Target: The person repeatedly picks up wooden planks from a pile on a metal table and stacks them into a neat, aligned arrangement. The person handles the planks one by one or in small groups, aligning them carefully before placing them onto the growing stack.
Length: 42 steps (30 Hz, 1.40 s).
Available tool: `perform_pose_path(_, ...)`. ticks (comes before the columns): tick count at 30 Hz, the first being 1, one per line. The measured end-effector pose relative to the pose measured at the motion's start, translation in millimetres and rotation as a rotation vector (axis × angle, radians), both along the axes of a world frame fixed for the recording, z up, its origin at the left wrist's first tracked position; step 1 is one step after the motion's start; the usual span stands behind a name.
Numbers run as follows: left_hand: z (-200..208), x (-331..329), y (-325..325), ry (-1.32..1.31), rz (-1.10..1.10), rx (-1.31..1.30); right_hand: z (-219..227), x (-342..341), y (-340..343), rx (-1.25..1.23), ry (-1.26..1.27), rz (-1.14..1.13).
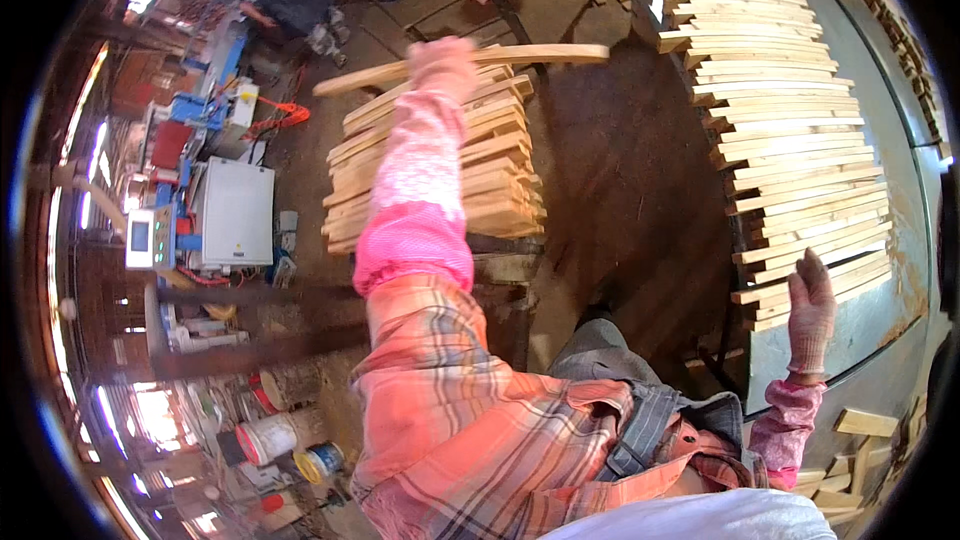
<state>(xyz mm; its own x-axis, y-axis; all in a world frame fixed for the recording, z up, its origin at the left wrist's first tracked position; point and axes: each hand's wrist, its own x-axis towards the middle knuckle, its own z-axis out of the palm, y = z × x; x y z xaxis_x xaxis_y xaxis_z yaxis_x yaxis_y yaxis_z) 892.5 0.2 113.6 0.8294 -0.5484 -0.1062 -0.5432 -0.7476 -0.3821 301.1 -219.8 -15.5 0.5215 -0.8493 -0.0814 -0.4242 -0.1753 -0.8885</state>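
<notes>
Workshop cabinet [237,205] bears unreadable label [238,255]; left hand [442,67] holds strip [565,54].

Laid side by side on metal table [865,310], right: long row of sticks [792,130]. Stacked in layers at left: pile of sticks [500,152], underside unclear.

The strips [780,70] look matt, bare wood; the tabletop [870,315], smooth, glossy metal.

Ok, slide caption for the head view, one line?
Left fingers, blurred, at a wooden slat above a slat stack; open right fingers over a row of slats on a table.
</notes>
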Motion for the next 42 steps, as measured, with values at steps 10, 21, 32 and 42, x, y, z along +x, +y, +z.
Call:
perform_pose_path(10, -151, 211, 178, 0.397, 0.314, 0.078, -23, 124, 63, -0.002, 0.484, 0.185)
perform_pose_path(21, -151, 229, 142, 0.322, 0.013, 0.143, 22, 154, 86, 0.167, 0.704, 0.242)
perform_pose_path(32, -46, -158, -133, 0.645, -1.073, -0.828, 15, -140, 180, 0.198, 0.733, -0.742)
perform_pose_path(42, -87, -624, -225, 1.628, -1.273, -0.602, 18, -515, 214, 0.264, 0.611, -1.598)
